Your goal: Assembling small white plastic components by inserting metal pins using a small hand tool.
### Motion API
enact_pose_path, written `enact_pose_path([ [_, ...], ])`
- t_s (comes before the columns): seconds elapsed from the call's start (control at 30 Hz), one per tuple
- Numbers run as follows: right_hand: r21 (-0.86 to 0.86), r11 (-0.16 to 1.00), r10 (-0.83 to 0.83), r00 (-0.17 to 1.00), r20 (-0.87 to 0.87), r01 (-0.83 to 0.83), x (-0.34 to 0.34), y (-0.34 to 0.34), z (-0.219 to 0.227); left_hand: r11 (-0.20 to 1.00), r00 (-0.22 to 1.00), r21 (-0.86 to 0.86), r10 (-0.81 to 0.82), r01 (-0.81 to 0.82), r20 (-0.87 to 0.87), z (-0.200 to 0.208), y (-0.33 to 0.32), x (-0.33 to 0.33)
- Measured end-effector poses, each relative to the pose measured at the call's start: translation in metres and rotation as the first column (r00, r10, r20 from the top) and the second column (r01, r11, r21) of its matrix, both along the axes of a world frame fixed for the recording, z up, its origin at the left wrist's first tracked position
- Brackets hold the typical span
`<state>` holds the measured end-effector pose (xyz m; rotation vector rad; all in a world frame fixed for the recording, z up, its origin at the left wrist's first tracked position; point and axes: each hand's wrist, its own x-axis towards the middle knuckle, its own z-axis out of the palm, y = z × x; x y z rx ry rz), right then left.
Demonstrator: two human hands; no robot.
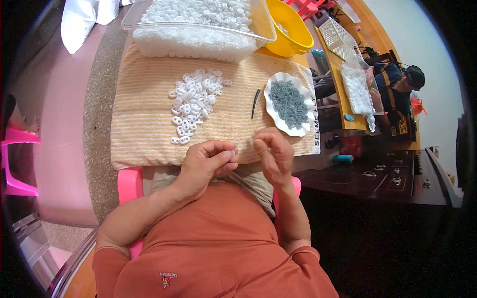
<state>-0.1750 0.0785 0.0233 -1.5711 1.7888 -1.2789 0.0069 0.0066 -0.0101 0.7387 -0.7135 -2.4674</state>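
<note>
My left hand (209, 160) is at the towel's near edge, thumb and fingers pinched. A bit of white shows at its fingertips, seemingly one of the small plastic pieces, mostly covered by the fingers. To its right, my right hand (275, 155) is closed in a pinch, apart from the left; whatever it may hold is hidden. Beyond my left hand lies a loose pile of white oval plastic pieces with two holes (191, 102). A white scalloped dish (301, 132) full of tiny grey pieces (288, 105) stands beyond my right hand. Beside the dish lies a thin black stick (255, 104).
A striped towel (144, 109) covers the table. At its far side stand a clear plastic bin (198, 37) heaped with white pieces and a yellow basin (293, 32). Another person (397, 82) sits at a table on the right, near a white basket (340, 39).
</note>
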Motion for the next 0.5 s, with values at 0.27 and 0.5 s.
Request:
enact_pose_path([
  [0.27, 0.1, 0.989, 0.079, 0.962, 0.26, -0.109, 0.022, 0.002, -0.008, 0.998, 0.999, -0.043, -0.036, 0.036, -0.011, 0.005, 0.001, 0.0],
  [0.5, 0.056, 0.991, 0.103, 0.955, 0.278, -0.123, 0.021, 0.001, -0.009, 0.997, 0.999, -0.058, -0.047, 0.045, -0.017, 0.002, 0.0, 0.001],
])
